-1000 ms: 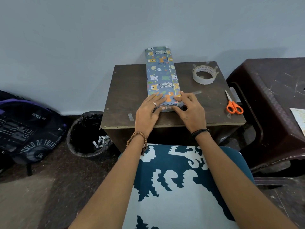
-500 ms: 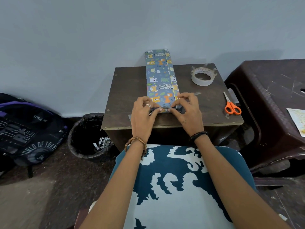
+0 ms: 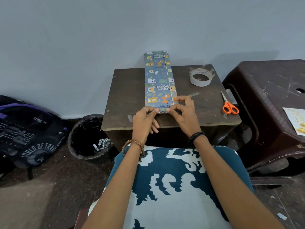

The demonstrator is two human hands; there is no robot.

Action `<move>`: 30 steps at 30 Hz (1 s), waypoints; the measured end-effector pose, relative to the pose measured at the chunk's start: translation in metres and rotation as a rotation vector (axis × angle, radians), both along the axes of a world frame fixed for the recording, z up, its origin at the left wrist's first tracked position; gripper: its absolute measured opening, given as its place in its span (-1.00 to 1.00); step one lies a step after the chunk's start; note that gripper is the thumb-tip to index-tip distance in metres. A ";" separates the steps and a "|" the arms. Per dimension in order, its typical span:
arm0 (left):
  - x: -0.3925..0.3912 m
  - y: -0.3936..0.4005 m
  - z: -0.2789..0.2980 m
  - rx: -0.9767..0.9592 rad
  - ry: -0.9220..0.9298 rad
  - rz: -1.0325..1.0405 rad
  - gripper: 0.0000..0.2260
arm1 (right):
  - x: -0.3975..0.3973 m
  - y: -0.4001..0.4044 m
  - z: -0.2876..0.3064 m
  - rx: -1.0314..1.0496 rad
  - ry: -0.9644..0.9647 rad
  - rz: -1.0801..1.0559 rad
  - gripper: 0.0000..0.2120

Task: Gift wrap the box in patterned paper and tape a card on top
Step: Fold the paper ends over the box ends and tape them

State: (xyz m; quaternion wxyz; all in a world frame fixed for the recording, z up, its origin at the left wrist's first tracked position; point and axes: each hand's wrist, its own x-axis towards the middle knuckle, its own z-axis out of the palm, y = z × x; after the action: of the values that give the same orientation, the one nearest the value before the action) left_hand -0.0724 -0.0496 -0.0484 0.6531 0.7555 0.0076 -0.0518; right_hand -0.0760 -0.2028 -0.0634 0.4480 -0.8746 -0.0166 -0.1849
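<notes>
Our left hand [image 3: 145,118] and right hand [image 3: 183,111] both pinch the loose paper at the near end of the box [image 3: 158,81], thumbs and fingertips curled on the flap we are folding in. We judge the wrap well along: the long seam runs closed down the top, this near end is unsealed, and the far end we cannot tell. The card [image 3: 297,119] waits untaped on the stool to the right; tape roll [image 3: 201,77] and scissors [image 3: 229,106] sit nearby. The box lies flat on the tabletop [image 3: 125,90], its long axis pointing straight away from us, its far end overhanging toward the wall.
</notes>
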 end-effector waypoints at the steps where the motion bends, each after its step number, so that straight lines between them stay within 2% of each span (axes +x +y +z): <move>1: 0.000 -0.001 0.000 -0.008 0.001 0.000 -0.87 | 0.000 0.001 0.000 -0.015 -0.005 -0.006 -0.81; 5: 0.005 -0.005 -0.005 0.089 -0.051 0.037 -0.84 | 0.000 0.004 0.000 -0.091 -0.020 -0.052 -0.80; 10: 0.010 -0.006 -0.013 0.277 -0.141 0.060 -0.84 | -0.003 0.008 0.001 -0.182 -0.137 -0.075 -0.87; 15: 0.011 -0.005 -0.014 0.276 -0.161 0.072 -0.81 | -0.003 0.003 0.001 -0.378 -0.253 0.004 -0.74; 19: 0.010 -0.004 -0.010 0.227 -0.114 0.084 -0.81 | -0.001 0.002 -0.004 -0.555 -0.288 -0.016 -0.82; 22: 0.008 -0.003 -0.008 0.242 -0.139 0.103 -0.85 | 0.001 0.004 -0.004 -0.610 -0.365 -0.040 -0.84; 27: 0.000 0.004 -0.005 0.558 -0.424 0.065 -0.91 | 0.001 0.005 -0.004 -0.609 -0.378 -0.019 -0.81; 30: -0.003 0.006 -0.001 0.807 -0.469 -0.031 -0.80 | 0.001 0.006 -0.003 -0.608 -0.370 -0.021 -0.79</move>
State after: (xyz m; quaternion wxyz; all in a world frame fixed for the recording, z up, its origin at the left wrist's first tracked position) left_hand -0.0755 -0.0435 -0.0493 0.2901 0.9405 -0.1319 0.1177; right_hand -0.0752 -0.1969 -0.0664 0.1547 -0.9198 -0.1427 -0.3312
